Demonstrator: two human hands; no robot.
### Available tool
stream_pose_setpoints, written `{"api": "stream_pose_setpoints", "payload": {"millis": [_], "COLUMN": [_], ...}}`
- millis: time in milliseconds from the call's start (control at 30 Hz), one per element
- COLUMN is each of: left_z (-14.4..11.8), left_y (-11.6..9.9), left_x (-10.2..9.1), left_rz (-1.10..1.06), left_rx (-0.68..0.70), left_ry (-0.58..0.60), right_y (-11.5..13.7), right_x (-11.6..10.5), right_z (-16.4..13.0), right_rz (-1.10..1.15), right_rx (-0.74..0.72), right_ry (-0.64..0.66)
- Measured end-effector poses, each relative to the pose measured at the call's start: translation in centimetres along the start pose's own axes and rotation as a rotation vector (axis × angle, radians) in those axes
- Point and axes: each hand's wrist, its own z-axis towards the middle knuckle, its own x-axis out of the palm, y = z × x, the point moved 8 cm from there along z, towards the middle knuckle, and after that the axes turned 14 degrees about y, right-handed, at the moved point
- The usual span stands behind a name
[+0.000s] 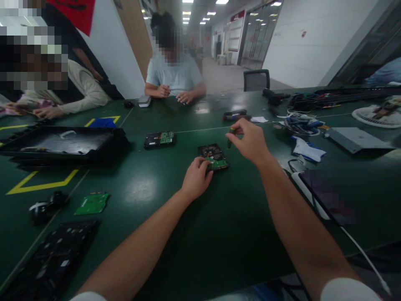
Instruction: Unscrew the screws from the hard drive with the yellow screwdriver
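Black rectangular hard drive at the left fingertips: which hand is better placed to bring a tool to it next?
Probably the right hand: it pinches a slim dark tool with a yellow top beside the hard drive. The left hand touches the drive's green circuit board, so seems better for steadying.

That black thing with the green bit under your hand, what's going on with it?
The person's left hand rests on a hard drive, fingers over its green circuit board. The right hand pinches a small yellow-and-dark tool beside the drive. Another drive lies off to the left, and a loose green board lies nearer on the table.
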Motion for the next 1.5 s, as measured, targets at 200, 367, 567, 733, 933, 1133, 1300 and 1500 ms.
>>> {"api": "stream_pose_setpoints", "payload": {"millis": [200,367,567,733,933,1133,1300,1500], "left_z": [0.03,0.05,0.01,0.00,0.01,0.03,0.00,-0.03], "left_y": [-0.01,-0.08,0.02,0.08,-0.06,0.12,0.16,0.17], "left_x": [-0.03,-0.05,-0.02,-0.01,-0.04,0.10,0.05,0.14], "left_rz": [0.000,0.006,-0.001,-0.006,0.003,0.005,0.007,0.010], "left_rx": [-0.001,-0.006,-0.001,-0.005,0.003,0.002,-0.006,-0.006], "left_ry": [0.007,0.014,0.005,0.010,0.003,0.005,0.005,0.002], "right_y": [0.33,-0.34,0.51,-0.21,0.38,0.15,-0.06,0.54], "right_x": [0.24,0.02,0.40,0.11,0.39,0.15,0.11,0.19], "right_z": [0.09,0.02,0.10,0.00,0.09,0.04,0.01,0.08], "right_rz": [-0.049,-0.016,-0.062,-0.028,-0.053,-0.047,-0.018,-0.037], "right_rx": [-0.051,0.015,-0.074,0.001,-0.059,-0.021,-0.007,-0.051], "right_ry": [0.034,-0.004,0.049,-0.003,0.032,0.016,0.026,0.043]}}
